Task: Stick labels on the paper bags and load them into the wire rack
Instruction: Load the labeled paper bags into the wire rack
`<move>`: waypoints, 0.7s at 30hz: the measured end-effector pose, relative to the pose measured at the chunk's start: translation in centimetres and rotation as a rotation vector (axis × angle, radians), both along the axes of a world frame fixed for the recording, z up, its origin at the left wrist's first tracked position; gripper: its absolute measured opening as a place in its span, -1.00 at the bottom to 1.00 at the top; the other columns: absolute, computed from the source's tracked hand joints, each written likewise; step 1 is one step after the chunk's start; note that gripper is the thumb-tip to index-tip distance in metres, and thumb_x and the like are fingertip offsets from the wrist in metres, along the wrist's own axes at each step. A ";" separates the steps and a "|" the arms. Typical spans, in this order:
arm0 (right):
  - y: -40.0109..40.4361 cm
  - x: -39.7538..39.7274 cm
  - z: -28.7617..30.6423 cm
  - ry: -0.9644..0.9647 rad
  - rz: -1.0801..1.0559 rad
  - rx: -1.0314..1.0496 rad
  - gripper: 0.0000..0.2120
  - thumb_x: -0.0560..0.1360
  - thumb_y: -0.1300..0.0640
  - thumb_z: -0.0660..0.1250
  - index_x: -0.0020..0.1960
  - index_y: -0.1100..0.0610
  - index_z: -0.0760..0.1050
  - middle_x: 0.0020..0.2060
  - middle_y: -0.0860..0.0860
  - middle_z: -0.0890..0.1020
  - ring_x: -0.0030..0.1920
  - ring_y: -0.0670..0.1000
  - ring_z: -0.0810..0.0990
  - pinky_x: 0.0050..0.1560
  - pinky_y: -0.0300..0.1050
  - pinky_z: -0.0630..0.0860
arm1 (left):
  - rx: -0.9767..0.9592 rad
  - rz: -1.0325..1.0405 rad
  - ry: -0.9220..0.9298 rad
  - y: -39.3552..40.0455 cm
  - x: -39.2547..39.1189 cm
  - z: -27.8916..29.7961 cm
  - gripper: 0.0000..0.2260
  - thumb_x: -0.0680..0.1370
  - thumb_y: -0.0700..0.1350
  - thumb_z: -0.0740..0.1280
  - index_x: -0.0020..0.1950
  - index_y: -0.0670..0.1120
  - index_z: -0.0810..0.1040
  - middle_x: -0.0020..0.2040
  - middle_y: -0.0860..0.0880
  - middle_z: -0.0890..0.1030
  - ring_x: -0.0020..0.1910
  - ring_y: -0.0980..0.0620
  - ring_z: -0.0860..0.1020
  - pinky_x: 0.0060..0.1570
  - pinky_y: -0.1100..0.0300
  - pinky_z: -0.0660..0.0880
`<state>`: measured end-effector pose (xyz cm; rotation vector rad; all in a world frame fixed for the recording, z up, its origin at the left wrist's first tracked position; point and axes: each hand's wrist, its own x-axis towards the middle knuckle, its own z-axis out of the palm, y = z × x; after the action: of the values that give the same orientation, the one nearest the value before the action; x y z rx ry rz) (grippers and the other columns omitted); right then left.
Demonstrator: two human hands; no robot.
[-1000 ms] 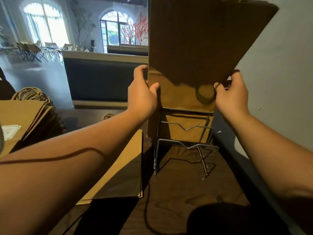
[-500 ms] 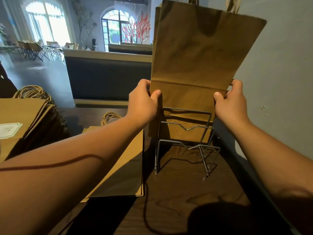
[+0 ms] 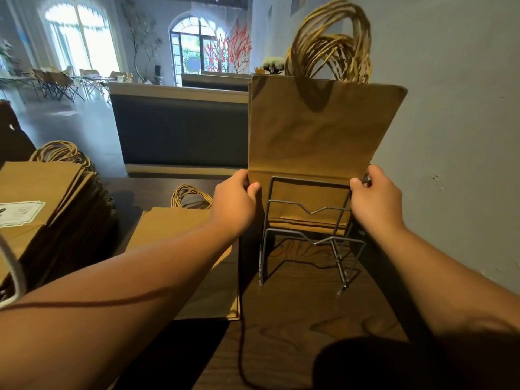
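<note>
— Over the dark wooden counter [image 3: 295, 319], how are the arms set?

— Both forearms reach forward, almost straight. The left hand [image 3: 235, 205] pinches the left edge of an upright brown paper bag [image 3: 315, 130], thumb in front, fingers [image 3: 244, 175] curled behind. The right hand [image 3: 375, 199] grips the right edge the same way, thumb on the near face.

— Where is that bag?

— Standing in the wire rack [image 3: 306, 235], its folded bottom down between the rear wire frames, with other bags packed behind it. Their twisted paper handles [image 3: 329, 43] bunch up above the top edge, close to the grey wall [image 3: 450, 136].

— Any writing or labels?

— The near face of the held bag is plain. A white label [image 3: 19, 213] with a dark border sits on the top bag of the stack [image 3: 42, 198] at far left; its print is too small to read.

— Anything else on the counter?

— A flat paper bag [image 3: 180, 229] lies just left of the rack, partly under the left forearm, its handles pointing away.
</note>
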<state>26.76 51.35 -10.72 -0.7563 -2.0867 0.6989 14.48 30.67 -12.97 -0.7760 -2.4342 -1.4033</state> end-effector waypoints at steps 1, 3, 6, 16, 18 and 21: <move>0.3 0.1 -0.2 -0.007 -0.016 0.014 -0.80 0.63 0.12 0.17 -0.10 0.21 0.42 -0.28 0.09 0.50 -0.28 0.06 0.49 -0.28 -0.07 0.42 | -0.023 -0.012 0.018 -0.1 0.0 -0.2 -0.85 0.66 -0.05 0.26 0.20 0.00 0.53 -0.01 0.09 0.60 0.04 0.05 0.62 0.12 0.04 0.58; 0.7 0.5 -0.5 -0.053 -0.017 0.018 -0.71 0.63 0.13 0.13 -0.23 0.20 0.41 -0.33 0.10 0.49 -0.30 0.07 0.48 -0.31 -0.12 0.38 | -0.076 -0.033 0.043 -0.3 0.1 -0.6 -0.84 0.66 -0.05 0.25 0.21 -0.01 0.53 0.03 0.04 0.62 0.04 0.03 0.62 0.11 -0.01 0.59; 0.8 0.8 -0.3 -0.115 0.008 -0.007 -0.74 0.64 0.09 0.16 -0.18 0.11 0.47 -0.26 0.09 0.56 -0.19 0.10 0.59 -0.17 -0.01 0.57 | -0.152 -0.031 0.050 -0.7 0.0 -0.7 -0.84 0.66 -0.03 0.24 0.21 -0.03 0.50 0.02 0.02 0.61 0.03 0.01 0.61 0.10 0.00 0.59; -5.8 3.4 1.2 0.126 0.043 0.217 -0.72 0.57 0.05 0.33 0.24 0.02 0.39 0.11 -0.07 0.41 -0.03 -0.01 0.54 -0.09 -0.14 0.53 | -0.223 0.046 0.054 -3.8 1.8 -1.2 -0.45 0.60 -0.04 0.37 0.54 0.01 0.24 0.30 -0.06 0.55 0.14 0.04 0.59 0.01 0.25 0.45; -8.5 3.8 1.5 0.102 0.157 0.296 -0.75 0.57 0.06 0.33 0.23 0.01 0.41 0.11 -0.09 0.41 -0.06 -0.08 0.52 -0.11 -0.24 0.51 | -0.212 0.046 0.071 -5.0 2.5 -1.2 -0.46 0.60 -0.04 0.37 0.54 0.03 0.26 0.32 -0.05 0.54 0.09 0.09 0.58 0.00 0.26 0.46; -12.6 4.0 1.0 0.038 0.322 0.383 -0.77 0.58 0.09 0.31 0.23 0.01 0.44 0.14 -0.08 0.44 -0.14 -0.12 0.48 -0.17 -0.32 0.48 | -0.196 0.066 0.095 -7.1 3.1 -1.2 -0.48 0.59 -0.04 0.37 0.52 0.05 0.28 0.35 -0.04 0.52 0.16 0.09 0.56 0.04 0.24 0.48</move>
<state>30.71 38.72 -9.71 -0.1955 -2.2390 0.4527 17.58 23.55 -14.17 -0.7772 -2.5248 -1.0905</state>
